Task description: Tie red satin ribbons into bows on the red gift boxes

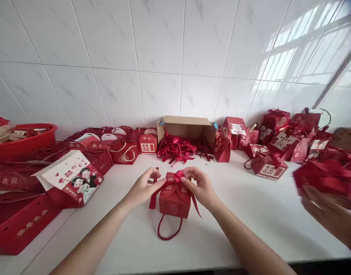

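Observation:
A small red gift box (174, 204) with gold lettering stands on the white table in front of me. A red ribbon bow (179, 177) sits on its top, with ribbon tails hanging down both sides. My right hand (198, 187) pinches the bow between thumb and fingers. At the box's left edge, my left hand (145, 187) has its fingers curled round a ribbon tail, its thumb stretched over the box top. A dark red cord handle (169, 238) loops from the box's near side onto the table.
An open cardboard box (189, 121) spills red ribbons (175, 147) by the tiled wall. Many red boxes crowd the left, with a red basin (26, 143) behind. More boxes (268, 166) lie at right. Another person's hand (327, 214) holds a blurred red box (327, 183) there.

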Action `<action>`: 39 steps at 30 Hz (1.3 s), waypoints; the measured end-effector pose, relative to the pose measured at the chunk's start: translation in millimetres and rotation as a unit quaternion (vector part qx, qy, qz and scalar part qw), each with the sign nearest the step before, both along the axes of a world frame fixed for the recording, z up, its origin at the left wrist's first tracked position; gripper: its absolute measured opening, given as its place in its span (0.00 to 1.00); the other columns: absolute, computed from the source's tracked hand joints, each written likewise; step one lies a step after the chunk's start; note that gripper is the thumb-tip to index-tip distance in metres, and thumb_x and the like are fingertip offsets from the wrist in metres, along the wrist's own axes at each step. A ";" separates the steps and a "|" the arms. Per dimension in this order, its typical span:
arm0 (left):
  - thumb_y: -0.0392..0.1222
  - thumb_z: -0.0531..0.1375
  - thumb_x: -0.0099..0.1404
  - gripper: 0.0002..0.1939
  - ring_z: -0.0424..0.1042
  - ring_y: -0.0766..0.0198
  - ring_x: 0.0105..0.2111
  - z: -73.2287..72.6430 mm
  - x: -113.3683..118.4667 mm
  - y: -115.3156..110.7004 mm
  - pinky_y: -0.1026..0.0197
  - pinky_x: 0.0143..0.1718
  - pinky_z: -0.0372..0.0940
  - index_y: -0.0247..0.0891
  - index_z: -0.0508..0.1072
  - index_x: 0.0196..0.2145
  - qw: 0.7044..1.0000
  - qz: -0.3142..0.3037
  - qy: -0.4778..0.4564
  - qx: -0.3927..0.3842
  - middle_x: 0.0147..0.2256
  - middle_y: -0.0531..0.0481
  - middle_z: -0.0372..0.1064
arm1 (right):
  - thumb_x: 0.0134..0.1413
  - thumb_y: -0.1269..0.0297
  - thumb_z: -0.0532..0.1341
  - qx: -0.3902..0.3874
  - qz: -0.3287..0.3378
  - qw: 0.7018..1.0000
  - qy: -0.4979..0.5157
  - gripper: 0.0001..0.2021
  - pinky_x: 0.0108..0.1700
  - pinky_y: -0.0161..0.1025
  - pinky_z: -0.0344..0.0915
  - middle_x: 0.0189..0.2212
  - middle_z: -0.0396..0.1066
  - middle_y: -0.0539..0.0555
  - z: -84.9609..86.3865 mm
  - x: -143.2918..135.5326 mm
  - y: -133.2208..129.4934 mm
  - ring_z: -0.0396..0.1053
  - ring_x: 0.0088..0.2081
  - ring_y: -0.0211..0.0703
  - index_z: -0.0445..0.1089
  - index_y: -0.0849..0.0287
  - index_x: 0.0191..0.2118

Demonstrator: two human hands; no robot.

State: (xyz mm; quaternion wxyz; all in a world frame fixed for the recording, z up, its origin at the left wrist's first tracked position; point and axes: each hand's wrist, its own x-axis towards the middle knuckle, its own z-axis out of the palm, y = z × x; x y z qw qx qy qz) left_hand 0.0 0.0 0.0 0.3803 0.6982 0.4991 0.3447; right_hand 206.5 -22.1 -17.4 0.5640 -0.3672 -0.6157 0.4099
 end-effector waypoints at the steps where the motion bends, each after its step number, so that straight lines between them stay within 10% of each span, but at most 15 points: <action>1: 0.56 0.59 0.58 0.17 0.66 0.61 0.37 -0.4 0.8 0.2 0.59 0.41 0.60 0.38 0.64 0.32 1.000 -0.006 -0.005 -0.016 0.34 0.52 0.64 | 0.50 0.60 0.64 -0.009 0.005 1.000 -0.003 0.18 0.37 0.38 0.63 0.29 0.71 0.51 -0.3 0.3 0.3 0.65 0.31 0.38 0.68 0.58 0.47; 13: 0.58 0.57 0.59 0.22 0.67 0.64 0.24 5.9 5.2 -32.8 0.62 0.30 0.60 0.35 0.72 0.24 0.972 -0.117 -0.039 -0.197 0.23 0.51 0.70 | 0.55 0.57 0.59 -0.054 0.076 0.995 0.023 0.09 0.35 0.36 0.63 0.29 0.71 0.51 1.2 4.9 -6.6 0.67 0.32 0.39 0.63 0.57 0.33; 21: 0.49 0.57 0.63 0.18 0.67 0.67 0.22 50.2 13.8 -34.3 0.61 0.36 0.62 0.36 0.71 0.21 0.969 -0.189 -0.098 -0.124 0.21 0.53 0.68 | 0.49 0.67 0.57 -0.009 -0.065 0.991 -0.115 0.02 0.28 0.34 0.56 0.22 0.65 0.48 5.7 -10.0 -8.0 0.59 0.24 0.36 0.65 0.59 0.28; 27: 0.51 0.59 0.61 0.15 0.72 0.57 0.40 72.8 56.3 -13.6 0.57 0.44 0.65 0.39 0.75 0.38 0.974 -0.188 -0.120 -0.046 0.35 0.48 0.75 | 0.50 0.68 0.56 0.077 -0.053 0.981 -0.168 0.08 0.27 0.34 0.52 0.19 0.57 0.46 7.0 -6.2 -12.5 0.53 0.23 0.34 0.59 0.59 0.22; 34: 0.56 0.51 0.65 0.20 0.68 0.56 0.48 41.7 47.4 4.1 0.54 0.52 0.60 0.40 0.74 0.43 0.979 -0.157 -0.119 0.045 0.44 0.46 0.72 | 0.56 0.58 0.55 -0.005 0.008 0.996 -0.084 0.14 0.28 0.34 0.55 0.22 0.65 0.50 6.1 -2.7 -11.9 0.58 0.25 0.36 0.64 0.60 0.24; 39: 0.50 0.64 0.54 0.14 0.72 0.56 0.40 18.3 27.4 -2.9 0.58 0.44 0.65 0.39 0.76 0.35 0.994 -0.077 -0.043 0.066 0.36 0.47 0.75 | 0.57 0.59 0.55 0.006 0.004 0.996 -0.085 0.15 0.29 0.34 0.54 0.23 0.63 0.50 5.2 -4.3 -10.4 0.55 0.26 0.35 0.64 0.61 0.22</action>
